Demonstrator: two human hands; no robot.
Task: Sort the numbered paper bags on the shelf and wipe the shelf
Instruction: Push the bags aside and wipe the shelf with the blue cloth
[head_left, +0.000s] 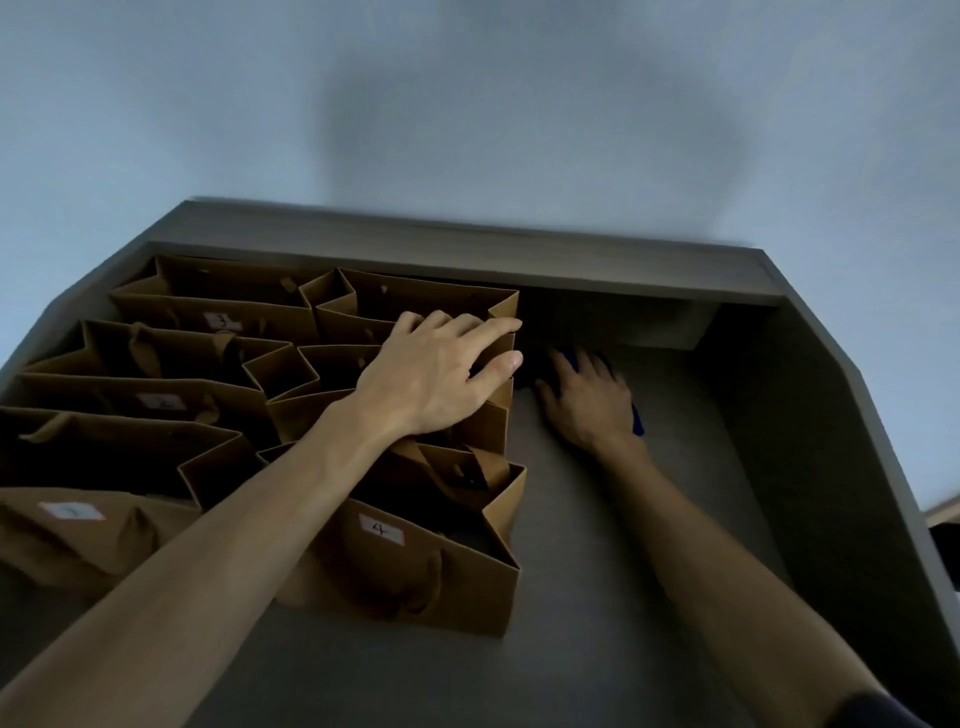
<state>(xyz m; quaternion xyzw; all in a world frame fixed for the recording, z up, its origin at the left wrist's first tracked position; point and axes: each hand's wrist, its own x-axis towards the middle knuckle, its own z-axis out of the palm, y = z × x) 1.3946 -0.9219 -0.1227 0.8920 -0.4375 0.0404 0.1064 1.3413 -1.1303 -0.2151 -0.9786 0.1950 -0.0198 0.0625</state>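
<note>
Bracing the seemingly light, crushable paper bags (415, 571) by their rims, the left hand (441, 374) lies spread, while the splayed right hand (587, 402) presses a limp blue cloth (637, 422) to the shelf (597, 530).

A storage spot: grey shelf (597, 519), numbered paper bags (415, 571), plain wall (467, 104).

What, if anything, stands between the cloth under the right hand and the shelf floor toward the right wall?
Nothing visible. The right hand presses the blue cloth on the shelf; the paper bags all stand to its left, under the left hand.
</note>
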